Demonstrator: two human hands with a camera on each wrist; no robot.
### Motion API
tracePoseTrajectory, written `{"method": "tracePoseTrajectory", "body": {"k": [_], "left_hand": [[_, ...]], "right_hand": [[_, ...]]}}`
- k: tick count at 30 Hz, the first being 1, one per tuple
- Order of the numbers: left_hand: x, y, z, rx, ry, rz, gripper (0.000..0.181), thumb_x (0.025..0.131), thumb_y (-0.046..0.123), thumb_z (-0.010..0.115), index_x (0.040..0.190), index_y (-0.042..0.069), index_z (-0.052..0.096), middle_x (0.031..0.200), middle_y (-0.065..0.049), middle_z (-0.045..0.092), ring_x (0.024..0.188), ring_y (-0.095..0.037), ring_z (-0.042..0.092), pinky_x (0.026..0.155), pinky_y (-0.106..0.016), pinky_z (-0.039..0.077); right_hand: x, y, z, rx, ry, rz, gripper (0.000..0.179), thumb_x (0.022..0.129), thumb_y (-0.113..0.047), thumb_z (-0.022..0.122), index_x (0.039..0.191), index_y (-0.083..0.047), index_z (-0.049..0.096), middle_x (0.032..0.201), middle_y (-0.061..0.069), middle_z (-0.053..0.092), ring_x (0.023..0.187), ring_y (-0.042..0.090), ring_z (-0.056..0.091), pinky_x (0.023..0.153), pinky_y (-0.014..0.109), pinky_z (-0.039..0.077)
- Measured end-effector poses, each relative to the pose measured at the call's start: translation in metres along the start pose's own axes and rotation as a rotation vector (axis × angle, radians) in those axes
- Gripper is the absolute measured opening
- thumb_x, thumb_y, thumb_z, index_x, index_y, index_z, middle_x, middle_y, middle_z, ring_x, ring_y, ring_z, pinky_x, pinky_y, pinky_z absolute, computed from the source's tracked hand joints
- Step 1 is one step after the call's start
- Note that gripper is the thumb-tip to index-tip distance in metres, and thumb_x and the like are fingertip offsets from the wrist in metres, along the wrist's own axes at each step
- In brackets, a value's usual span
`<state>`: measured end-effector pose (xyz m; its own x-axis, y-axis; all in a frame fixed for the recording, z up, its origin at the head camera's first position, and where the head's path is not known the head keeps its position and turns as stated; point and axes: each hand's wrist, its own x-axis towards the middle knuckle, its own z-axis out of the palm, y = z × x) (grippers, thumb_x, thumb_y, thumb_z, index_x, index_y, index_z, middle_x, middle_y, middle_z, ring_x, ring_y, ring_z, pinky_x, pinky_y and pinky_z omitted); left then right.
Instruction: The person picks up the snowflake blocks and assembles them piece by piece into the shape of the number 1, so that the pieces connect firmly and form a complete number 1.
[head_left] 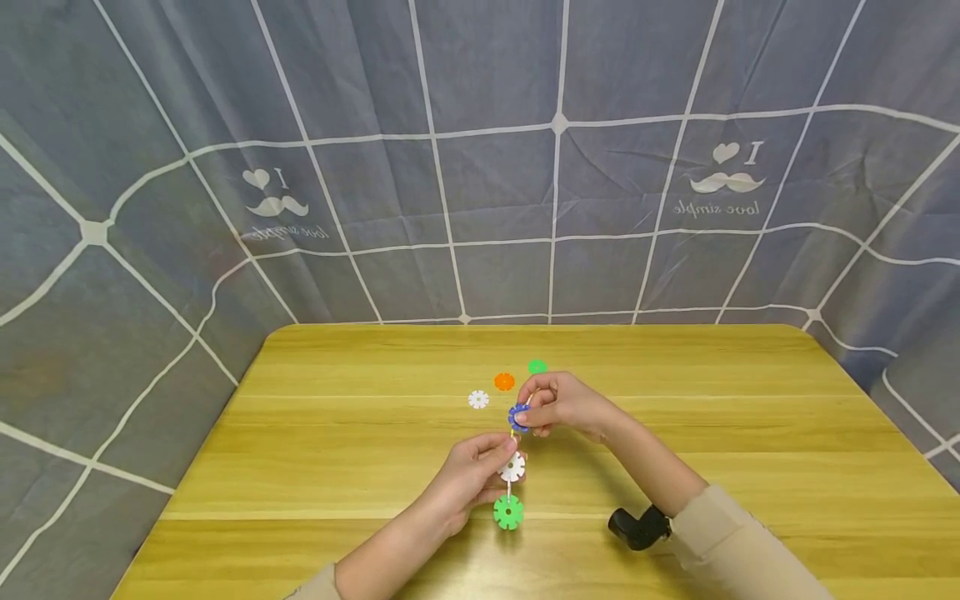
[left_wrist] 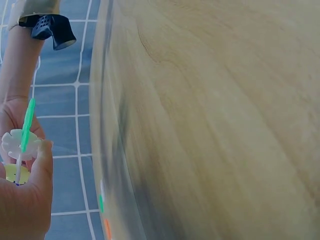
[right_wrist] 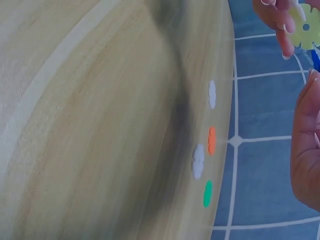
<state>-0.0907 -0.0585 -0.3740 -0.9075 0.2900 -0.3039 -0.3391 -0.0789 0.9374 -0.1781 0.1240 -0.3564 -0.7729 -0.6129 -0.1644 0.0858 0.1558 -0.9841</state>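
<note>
A short chain of notched plastic discs is held between both hands above the table. At its near end hangs a green disc [head_left: 508, 512], joined through an edge-on white disc to a face-on white disc [head_left: 512, 468]. My left hand [head_left: 480, 471] holds the chain around this part, by the yellow disc [right_wrist: 306, 27]. My right hand [head_left: 562, 406] pinches a blue disc [head_left: 517, 417] between thumb and fingers. The blue disc meets the yellow one's edge; how deep their slots engage cannot be seen.
Beyond the hands lie a loose white disc [head_left: 478, 399], an orange disc [head_left: 504, 382] and a green disc [head_left: 537, 367]. The right wrist view shows another white disc [right_wrist: 198, 161] beside them. A black wrist camera [head_left: 639, 527] sits under the right forearm. A grey curtain [head_left: 495, 192] borders the wooden table [head_left: 360, 375].
</note>
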Motion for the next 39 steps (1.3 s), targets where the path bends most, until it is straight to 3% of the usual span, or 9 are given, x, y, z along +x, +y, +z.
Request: {"method": "tracePoseTrajectory", "body": {"k": [19,30,39], "left_hand": [[-0.001,0.001,0.002,-0.01,-0.006,0.01,0.041,0.094,0.026,0.056,0.117,-0.008,0.054,0.082,0.001,0.067,0.074,-0.011,0.065,0.064,-0.022,0.053],[-0.004,0.004,0.005,0.048,0.041,0.055,0.039,0.096,0.021,0.053,0.123,-0.007,0.054,0.078,0.004,0.066,0.069,-0.007,0.062,0.059,-0.018,0.047],[-0.004,0.005,0.006,0.045,0.102,0.067,0.04,0.096,0.018,0.052,0.128,-0.006,0.051,0.077,0.004,0.066,0.065,-0.004,0.059,0.057,-0.019,0.046]], "right_hand": [[-0.002,-0.003,0.007,0.028,-0.013,-0.023,0.012,0.084,0.003,0.064,0.092,0.007,0.056,0.065,0.0,0.063,0.054,0.009,0.056,0.051,0.018,0.048],[0.0,-0.013,0.0,-0.061,-0.119,-0.075,0.009,0.088,0.002,0.06,0.091,0.009,0.054,0.073,0.005,0.064,0.056,0.01,0.059,0.052,0.018,0.05],[-0.001,-0.011,0.012,-0.026,-0.032,-0.077,0.008,0.088,0.008,0.057,0.091,0.008,0.05,0.067,0.004,0.062,0.053,0.008,0.058,0.05,0.018,0.05]]}}
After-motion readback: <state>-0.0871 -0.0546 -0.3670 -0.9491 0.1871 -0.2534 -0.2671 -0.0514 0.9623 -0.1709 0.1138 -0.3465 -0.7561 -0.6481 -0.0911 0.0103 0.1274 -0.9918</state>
